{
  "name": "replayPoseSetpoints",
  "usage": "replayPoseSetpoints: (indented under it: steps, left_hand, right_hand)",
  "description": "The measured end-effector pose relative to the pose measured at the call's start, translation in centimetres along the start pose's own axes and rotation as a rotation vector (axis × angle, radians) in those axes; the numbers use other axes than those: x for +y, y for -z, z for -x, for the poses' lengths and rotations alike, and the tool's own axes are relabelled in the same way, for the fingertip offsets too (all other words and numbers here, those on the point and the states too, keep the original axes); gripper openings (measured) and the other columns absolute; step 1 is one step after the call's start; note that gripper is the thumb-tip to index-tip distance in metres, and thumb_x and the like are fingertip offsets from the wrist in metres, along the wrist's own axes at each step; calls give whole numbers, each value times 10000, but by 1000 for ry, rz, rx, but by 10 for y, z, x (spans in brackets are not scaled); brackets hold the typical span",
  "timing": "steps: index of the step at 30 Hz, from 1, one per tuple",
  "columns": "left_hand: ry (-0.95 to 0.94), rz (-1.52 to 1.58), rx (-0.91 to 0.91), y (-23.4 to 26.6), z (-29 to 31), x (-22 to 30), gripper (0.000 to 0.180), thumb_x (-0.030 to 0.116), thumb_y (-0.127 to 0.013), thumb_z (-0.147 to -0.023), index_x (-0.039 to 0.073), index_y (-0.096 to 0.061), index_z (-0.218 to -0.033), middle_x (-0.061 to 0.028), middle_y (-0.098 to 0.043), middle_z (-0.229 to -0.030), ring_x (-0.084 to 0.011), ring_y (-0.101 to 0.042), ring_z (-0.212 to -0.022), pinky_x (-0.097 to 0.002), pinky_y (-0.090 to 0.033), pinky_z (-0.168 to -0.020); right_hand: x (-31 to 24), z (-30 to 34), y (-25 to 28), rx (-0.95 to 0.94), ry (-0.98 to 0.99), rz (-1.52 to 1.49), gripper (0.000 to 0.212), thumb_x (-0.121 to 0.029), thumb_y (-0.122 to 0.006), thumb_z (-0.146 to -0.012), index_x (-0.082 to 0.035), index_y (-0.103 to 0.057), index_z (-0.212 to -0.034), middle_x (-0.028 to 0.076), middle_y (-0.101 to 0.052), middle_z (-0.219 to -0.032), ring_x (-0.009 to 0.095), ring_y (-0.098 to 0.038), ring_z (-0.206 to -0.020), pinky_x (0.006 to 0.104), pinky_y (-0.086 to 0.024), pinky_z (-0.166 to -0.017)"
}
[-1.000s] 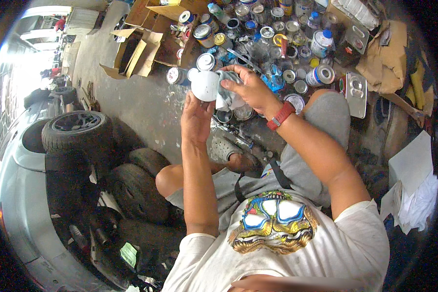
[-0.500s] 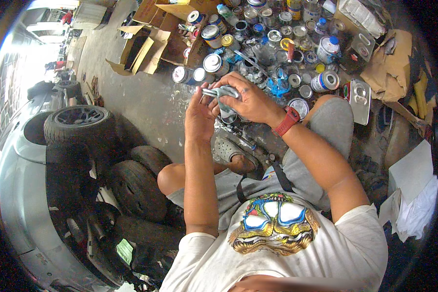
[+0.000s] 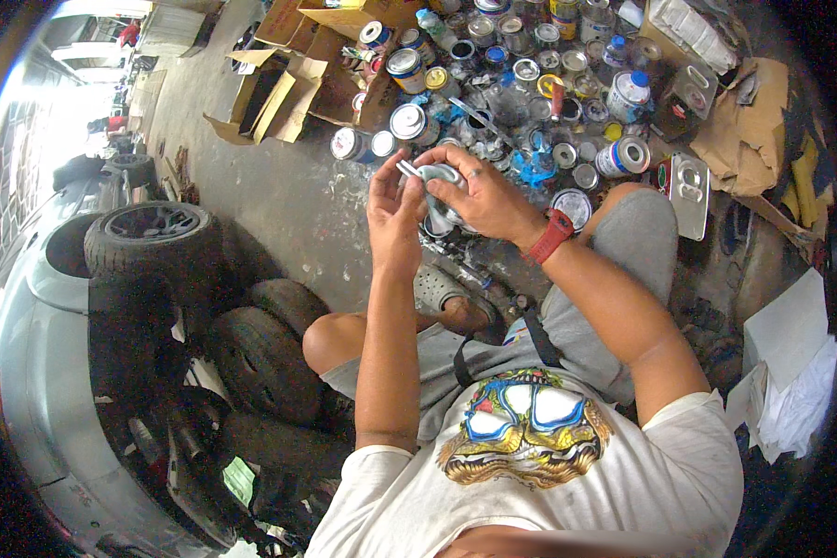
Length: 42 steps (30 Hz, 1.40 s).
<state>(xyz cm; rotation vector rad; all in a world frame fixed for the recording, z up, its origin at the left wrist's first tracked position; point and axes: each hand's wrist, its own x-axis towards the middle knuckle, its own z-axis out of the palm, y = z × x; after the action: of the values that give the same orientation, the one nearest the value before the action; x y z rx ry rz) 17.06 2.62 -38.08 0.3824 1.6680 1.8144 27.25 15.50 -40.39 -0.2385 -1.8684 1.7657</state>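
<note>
My left hand [image 3: 395,214] is raised in front of me, its fingers closed on one end of a small, shiny metal piece [image 3: 407,169] whose exact kind I cannot make out. Against the other end my right hand [image 3: 493,200], with a red watch on its wrist, grips a grey-green cloth [image 3: 442,175]. The cloth is bunched around the metal, and a loose fold of it hangs below the fingers. Part of the piece is hidden by cloth and fingers. Below the hands, a metal and blue object [image 3: 470,270] lies on the floor beside my grey clog [image 3: 434,286].
Many paint cans [image 3: 407,121] and bottles crowd the floor ahead, with blue plastic [image 3: 533,167] among them. Torn cardboard boxes [image 3: 288,93] stand at the far left. Tyres [image 3: 260,358] and a silver car body [image 3: 46,372] are on my left. White paper sheets [image 3: 790,363] lie at right.
My left hand has shifted slightly right and turned, its fingers now pointing more upward around the metal piece. The right hand, still holding the cloth, has barely moved.
</note>
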Motion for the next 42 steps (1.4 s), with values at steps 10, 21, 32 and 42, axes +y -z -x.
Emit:
replayPoseSetpoints:
  steps: [10, 21, 32, 42]
  left_hand:
    - [177, -150, -18, 2, -9, 10, 504, 415, -510, -1090, 129, -494, -1505, -74, -557, -1433, -249, -534, -1321, -422, -491, -991]
    - [231, -94, -134, 13, -12, 10, 554, 464, -527, -1083, 97, -505, -1498, -100, -583, -1387, -199, -616, -1144, -333, -525, -904]
    - [187, -239, -157, 8, -11, 15, 639, 537, -500, -1068, 171, -400, -1583, -164, -487, -1521, -284, -545, -1291, -411, -491, -971]
    - [281, -71, -118, 7, -15, 7, 576, 478, -463, -1101, 130, -457, -1559, -99, -618, -1327, -176, -608, -1133, -404, -540, -892]
  right_hand:
    - [-4, 2, -3, -51, -17, 7, 317, -128, -560, -1031, -47, -532, -1336, 153, -646, -1298, 324, -626, -1250, 408, -463, -1075]
    - [5, 1, -6, -70, 43, 23, 327, -110, -547, -1028, -37, -511, -1345, 176, -626, -1319, 325, -598, -1288, 419, -445, -1100]
    - [10, 1, -6, -34, 85, -6, 364, -93, -534, -1048, -60, -460, -1403, 143, -580, -1356, 256, -575, -1294, 404, -450, -1091]
    - [15, 2, -7, 24, 12, -86, 373, -98, -527, -1052, -69, -451, -1415, 122, -586, -1327, 238, -564, -1281, 401, -442, -1100]
